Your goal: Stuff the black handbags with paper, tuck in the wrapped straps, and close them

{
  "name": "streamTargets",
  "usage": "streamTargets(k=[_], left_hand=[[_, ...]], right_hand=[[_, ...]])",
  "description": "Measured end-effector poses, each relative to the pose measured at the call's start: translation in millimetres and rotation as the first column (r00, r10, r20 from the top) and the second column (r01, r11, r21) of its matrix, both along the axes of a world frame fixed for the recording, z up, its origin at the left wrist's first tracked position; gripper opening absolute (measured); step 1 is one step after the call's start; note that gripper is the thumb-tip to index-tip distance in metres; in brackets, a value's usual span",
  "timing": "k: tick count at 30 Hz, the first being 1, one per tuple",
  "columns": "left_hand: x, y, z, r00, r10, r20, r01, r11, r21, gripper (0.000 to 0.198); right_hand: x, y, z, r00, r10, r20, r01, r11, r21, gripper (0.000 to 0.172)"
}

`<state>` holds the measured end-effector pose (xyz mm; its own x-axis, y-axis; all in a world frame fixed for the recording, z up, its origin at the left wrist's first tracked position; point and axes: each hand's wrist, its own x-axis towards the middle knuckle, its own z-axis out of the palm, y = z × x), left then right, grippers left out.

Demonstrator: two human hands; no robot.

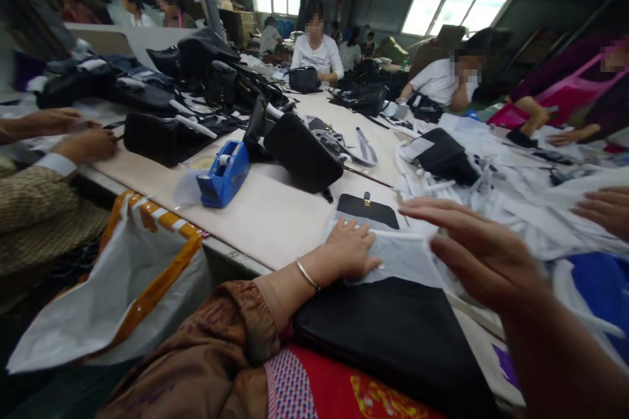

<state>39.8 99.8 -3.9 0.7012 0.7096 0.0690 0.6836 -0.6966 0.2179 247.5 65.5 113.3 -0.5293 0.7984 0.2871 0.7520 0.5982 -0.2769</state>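
A black handbag (393, 327) lies at the table edge in front of me, its flap (368, 209) with a gold clasp (367, 200) laid back away from me. Across the bag is a sheet of thin white wrapping (405, 252), with a white padded roll along its far side. My left hand (351, 249), a silver bangle at its wrist, rests flat on the wrapping with fingers spread. To the right, my right hand (484, 252) hovers above the bag's right side, somewhat blurred. Its fingers are stretched out and nothing shows in them.
A blue tape dispenser (226, 173) and another black bag (302, 154) stand to the left. White wrapping strips (521, 209) heap up at right. A white sack (113, 301) with orange tape hangs below the table's left edge. Co-workers' hands (88, 144) are at far left.
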Motion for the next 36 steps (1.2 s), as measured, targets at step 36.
streamTargets(k=[36], left_hand=[[-8, 27, -2.0, 0.978, -0.17, -0.117, 0.155, 0.979, -0.132, 0.078]], right_hand=[[-51, -45, -56.2, 0.909, 0.174, 0.378, -0.034, 0.936, -0.349, 0.023]])
